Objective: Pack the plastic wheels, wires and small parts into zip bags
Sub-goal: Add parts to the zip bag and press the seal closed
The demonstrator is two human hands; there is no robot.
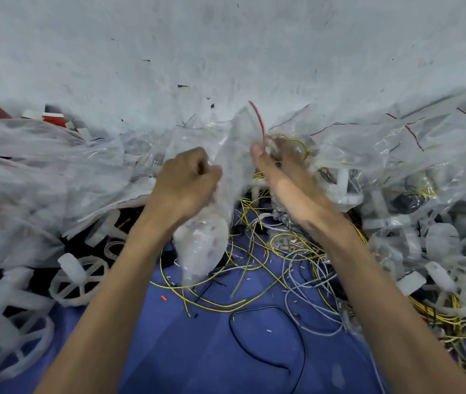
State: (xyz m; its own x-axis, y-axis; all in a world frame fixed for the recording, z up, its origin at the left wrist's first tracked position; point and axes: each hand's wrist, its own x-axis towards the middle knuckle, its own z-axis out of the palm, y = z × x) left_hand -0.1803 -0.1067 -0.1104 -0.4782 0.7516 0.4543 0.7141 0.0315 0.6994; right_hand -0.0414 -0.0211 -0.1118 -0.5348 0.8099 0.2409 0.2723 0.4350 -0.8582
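A clear zip bag (234,155) with a red seal strip hangs between both hands at the middle of the view. My left hand (187,180) is closed on its left edge. My right hand (275,163) pinches its top right edge by the red strip. The bag's lower part (200,245) bulges with a white plastic wheel inside. Loose yellow wires (214,302), white wires (308,282) and a black wire (268,311) lie on the blue surface below. White spoked plastic wheels (79,277) lie at the left.
Heaps of clear zip bags (41,166) spread at the left, and filled bags (413,172) pile up at the right. More wheels and yellow wires (442,280) crowd the right edge. A grey floor (226,52) lies beyond. Red and white boxes (52,119) sit at the far left.
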